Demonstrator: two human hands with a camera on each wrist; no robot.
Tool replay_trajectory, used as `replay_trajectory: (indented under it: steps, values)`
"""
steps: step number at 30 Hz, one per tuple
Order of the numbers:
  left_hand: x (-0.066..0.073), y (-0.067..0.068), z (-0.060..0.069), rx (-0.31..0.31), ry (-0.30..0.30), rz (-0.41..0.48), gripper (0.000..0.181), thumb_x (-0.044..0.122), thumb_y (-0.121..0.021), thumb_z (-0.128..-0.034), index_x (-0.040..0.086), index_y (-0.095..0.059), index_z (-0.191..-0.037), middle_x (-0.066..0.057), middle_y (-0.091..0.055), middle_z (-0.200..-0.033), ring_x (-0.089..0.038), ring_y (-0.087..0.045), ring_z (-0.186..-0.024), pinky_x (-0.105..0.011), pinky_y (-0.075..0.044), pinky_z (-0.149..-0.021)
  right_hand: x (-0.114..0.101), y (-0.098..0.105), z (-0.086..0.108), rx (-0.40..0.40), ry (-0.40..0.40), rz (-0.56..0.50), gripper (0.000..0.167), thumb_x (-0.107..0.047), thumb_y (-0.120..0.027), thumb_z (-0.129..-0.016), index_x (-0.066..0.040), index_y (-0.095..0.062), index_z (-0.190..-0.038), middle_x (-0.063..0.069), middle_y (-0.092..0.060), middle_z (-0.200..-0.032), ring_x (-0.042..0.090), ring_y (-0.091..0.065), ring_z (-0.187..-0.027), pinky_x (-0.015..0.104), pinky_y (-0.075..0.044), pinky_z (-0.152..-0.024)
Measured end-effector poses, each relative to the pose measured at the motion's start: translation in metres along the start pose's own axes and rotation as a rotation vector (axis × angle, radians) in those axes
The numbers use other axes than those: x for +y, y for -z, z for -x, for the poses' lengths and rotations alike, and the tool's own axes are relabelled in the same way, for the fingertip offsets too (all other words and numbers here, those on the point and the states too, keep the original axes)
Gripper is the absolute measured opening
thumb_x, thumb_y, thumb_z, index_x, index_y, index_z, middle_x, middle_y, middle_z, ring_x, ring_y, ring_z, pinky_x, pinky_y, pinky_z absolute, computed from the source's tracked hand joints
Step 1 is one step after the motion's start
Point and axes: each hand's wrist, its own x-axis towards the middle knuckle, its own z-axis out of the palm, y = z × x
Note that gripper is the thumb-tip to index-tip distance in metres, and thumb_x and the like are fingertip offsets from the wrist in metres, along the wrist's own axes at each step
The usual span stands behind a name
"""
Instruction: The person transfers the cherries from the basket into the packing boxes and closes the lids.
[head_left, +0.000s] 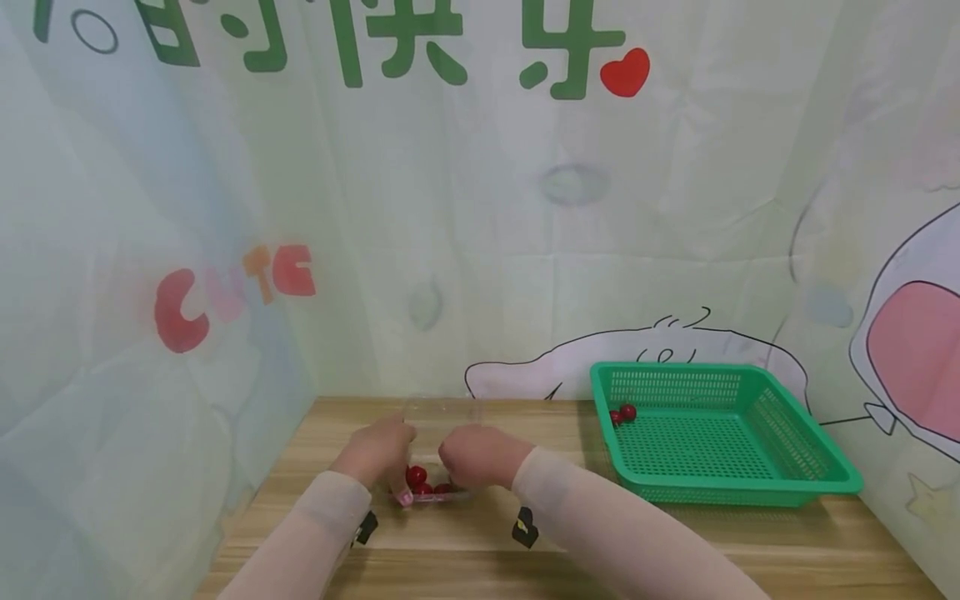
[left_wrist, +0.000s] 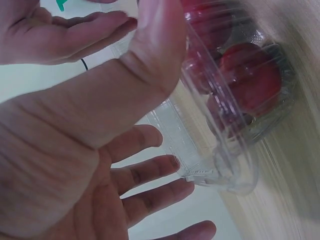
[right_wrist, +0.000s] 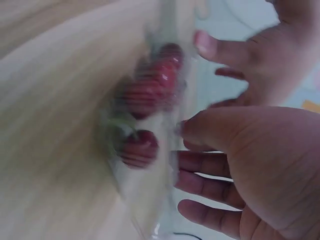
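Observation:
A clear hinged plastic box (head_left: 459, 496) holding several red cherries (head_left: 417, 476) stands on the table, its lid (head_left: 442, 410) raised at the back. My left hand (head_left: 377, 450) is at its left side, thumb by the near wall. In the left wrist view, that hand's thumb crosses the box rim (left_wrist: 227, 112) and its other fingers (left_wrist: 155, 172) reach loosely toward the lid's corner. My right hand (head_left: 480, 457) is over the right side. The right wrist view is blurred, but shows its thumb and extended fingers (right_wrist: 207, 182) at the box edge; whether they touch it I cannot tell.
To the right sits a green plastic basket (head_left: 738, 483) with a few cherries (head_left: 627, 412) in its left back corner. The wooden table (head_left: 480, 533) meets a printed curtain (head_left: 450, 250) at the back and left.

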Motion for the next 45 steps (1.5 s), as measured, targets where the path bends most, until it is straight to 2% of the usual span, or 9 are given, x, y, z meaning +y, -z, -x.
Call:
replay_trajectory:
  steps: [6, 10, 16, 21, 26, 32, 40, 42, 45]
  values:
    - [0.000, -0.001, 0.001, -0.017, 0.012, 0.003, 0.105, 0.021, -0.112, -0.0629, 0.001, -0.066, -0.155, -0.028, -0.056, -0.167, -0.053, -0.058, -0.150, -0.068, -0.052, -0.125, 0.028, 0.021, 0.015, 0.043, 0.013, -0.096, 0.006, -0.019, -0.078, -0.108, -0.017, -0.083, -0.105, -0.008, -0.076, -0.094, 0.006, -0.063, -0.079, 0.024, -0.061, -0.078]
    - [0.000, -0.002, 0.002, -0.022, 0.011, -0.008, 0.103, 0.022, -0.111, -0.0651, 0.001, -0.065, -0.155, -0.029, -0.052, -0.170, -0.055, -0.055, -0.154, -0.069, -0.050, -0.126, 0.057, 0.038, 0.031, 0.084, -0.022, -0.070, 0.009, -0.021, -0.077, -0.109, -0.016, -0.084, -0.107, -0.004, -0.081, -0.100, 0.009, -0.068, -0.085, 0.030, -0.066, -0.085]
    - [-0.001, -0.001, 0.002, -0.015, 0.005, -0.007, 0.104, 0.021, -0.111, -0.0623, 0.000, -0.066, -0.154, -0.032, -0.049, -0.172, -0.058, -0.052, -0.155, -0.071, -0.048, -0.127, 0.110, 0.062, 0.059, 0.132, -0.133, -0.047, 0.012, -0.020, -0.077, -0.108, -0.012, -0.084, -0.113, 0.003, -0.086, -0.112, 0.020, -0.080, -0.103, 0.043, -0.070, -0.096]
    - [-0.001, 0.000, 0.002, -0.018, 0.005, -0.017, 0.105, 0.022, -0.111, -0.0604, 0.000, -0.067, -0.153, -0.033, -0.052, -0.169, -0.058, -0.054, -0.153, -0.072, -0.048, -0.126, 0.154, 0.072, 0.084, 0.148, -0.286, -0.125, 0.012, -0.020, -0.077, -0.109, -0.012, -0.085, -0.114, 0.002, -0.084, -0.111, 0.018, -0.077, -0.100, 0.042, -0.069, -0.095]
    - [-0.001, 0.001, 0.003, -0.017, 0.010, -0.010, 0.104, 0.021, -0.111, -0.0612, 0.001, -0.067, -0.153, -0.032, -0.054, -0.169, -0.058, -0.055, -0.152, -0.072, -0.049, -0.126, 0.198, 0.071, 0.106, 0.162, -0.401, -0.257, 0.014, -0.022, -0.074, -0.110, -0.013, -0.084, -0.114, 0.003, -0.082, -0.109, 0.018, -0.072, -0.097, 0.045, -0.068, -0.096]
    - [-0.002, 0.000, 0.003, -0.015, 0.009, -0.004, 0.104, 0.020, -0.111, -0.0613, 0.001, -0.067, -0.154, -0.033, -0.051, -0.170, -0.058, -0.053, -0.154, -0.072, -0.048, -0.126, 0.234, 0.067, 0.131, 0.144, -0.476, -0.281, 0.016, -0.021, -0.072, -0.109, -0.008, -0.082, -0.114, 0.009, -0.081, -0.110, 0.024, -0.072, -0.100, 0.052, -0.066, -0.097]
    - [0.000, 0.001, 0.003, -0.012, 0.012, -0.001, 0.103, 0.020, -0.111, -0.0625, 0.001, -0.067, -0.153, -0.032, -0.050, -0.172, -0.058, -0.052, -0.155, -0.072, -0.048, -0.126, 0.264, 0.039, 0.148, 0.052, -0.516, -0.324, 0.032, -0.017, -0.073, -0.106, 0.004, -0.077, -0.131, 0.027, -0.074, -0.137, 0.046, -0.072, -0.130, 0.063, -0.063, -0.110]
    - [0.001, 0.002, 0.003, -0.013, 0.009, -0.003, 0.102, 0.020, -0.111, -0.0630, 0.001, -0.067, -0.153, -0.032, -0.050, -0.172, -0.058, -0.052, -0.156, -0.072, -0.048, -0.126, 0.268, 0.031, 0.150, 0.040, -0.537, -0.381, 0.034, -0.016, -0.073, -0.107, 0.004, -0.075, -0.135, 0.029, -0.071, -0.143, 0.047, -0.072, -0.131, 0.062, -0.065, -0.107]
    - [0.003, 0.002, 0.002, -0.015, 0.004, -0.006, 0.102, 0.021, -0.112, -0.0634, 0.001, -0.067, -0.153, -0.031, -0.050, -0.172, -0.057, -0.051, -0.156, -0.072, -0.048, -0.127, 0.274, 0.023, 0.154, 0.011, -0.554, -0.454, 0.037, -0.016, -0.074, -0.107, 0.003, -0.074, -0.139, 0.031, -0.069, -0.147, 0.044, -0.076, -0.123, 0.056, -0.071, -0.094]
